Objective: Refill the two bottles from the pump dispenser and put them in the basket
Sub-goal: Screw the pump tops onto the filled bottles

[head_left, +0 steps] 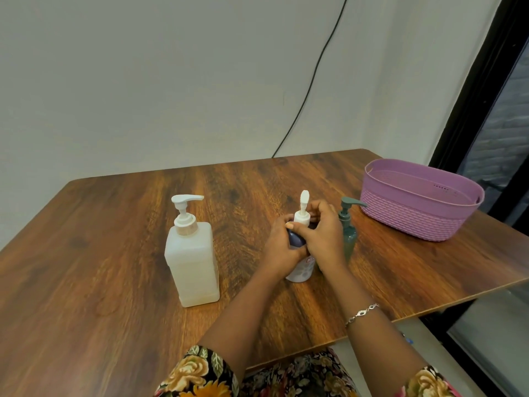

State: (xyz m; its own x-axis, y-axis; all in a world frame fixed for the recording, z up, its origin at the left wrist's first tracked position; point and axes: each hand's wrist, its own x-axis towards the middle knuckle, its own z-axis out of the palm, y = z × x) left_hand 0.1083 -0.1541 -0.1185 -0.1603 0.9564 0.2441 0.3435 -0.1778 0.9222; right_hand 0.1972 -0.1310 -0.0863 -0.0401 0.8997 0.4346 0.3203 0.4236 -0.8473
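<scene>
Well out to the left of the two hands, the large white pump dispenser [191, 253] stands upright on the wooden table [100, 267], its spout pointing right toward the grip. At the middle, the left hand [282, 247] curls round the dark shoulder of the small blue-and-white bottle [300, 272], thumb lying up by the neck. The right hand [325, 239] closes its fingers round the collar of that bottle's white pump head [304, 206], which sticks up above both hands; the bottle's base rests on the table below the wrists. Just right of the right hand, partly hidden behind it, the teal pump bottle [347, 233] stands upright; whether it touches the hand cannot be told. Further right and beyond the grip sits the purple basket [409, 216], apart from both bottles. A silver bracelet [362, 313] circles the right wrist, and a black cable [309, 90] runs down the wall behind
</scene>
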